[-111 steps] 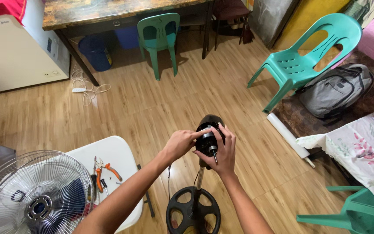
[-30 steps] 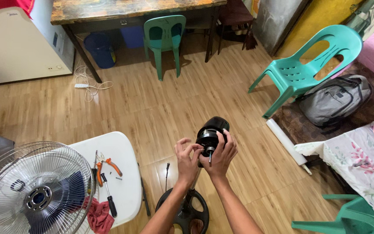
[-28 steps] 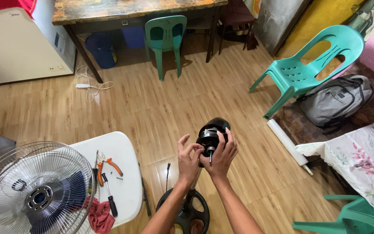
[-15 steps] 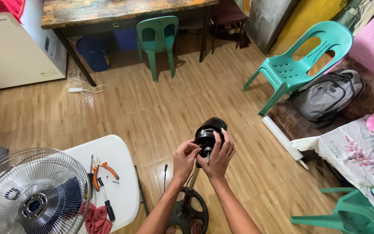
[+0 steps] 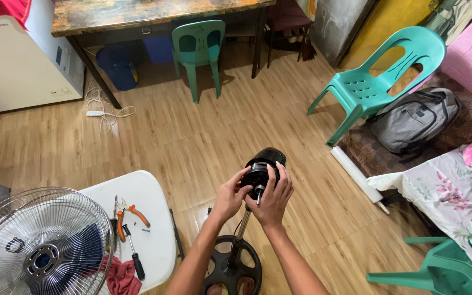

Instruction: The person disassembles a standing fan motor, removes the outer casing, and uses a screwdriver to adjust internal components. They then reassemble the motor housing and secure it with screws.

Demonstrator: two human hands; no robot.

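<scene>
While the wooden floor (image 5: 203,136) and white table (image 5: 148,218) have slid back a little in view (the camera has tilted slightly), the fan stand (image 5: 233,265) is kept upright. Its black motor housing (image 5: 263,169) remains clasped atop the pole: left hand (image 5: 228,196) curled against its side, right hand (image 5: 274,196) wrapped beneath.

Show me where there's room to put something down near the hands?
The white table is bare at its far end, beyond the pliers. The wood floor is open ahead of the fan motor. The fan cage side is crowded.
</scene>
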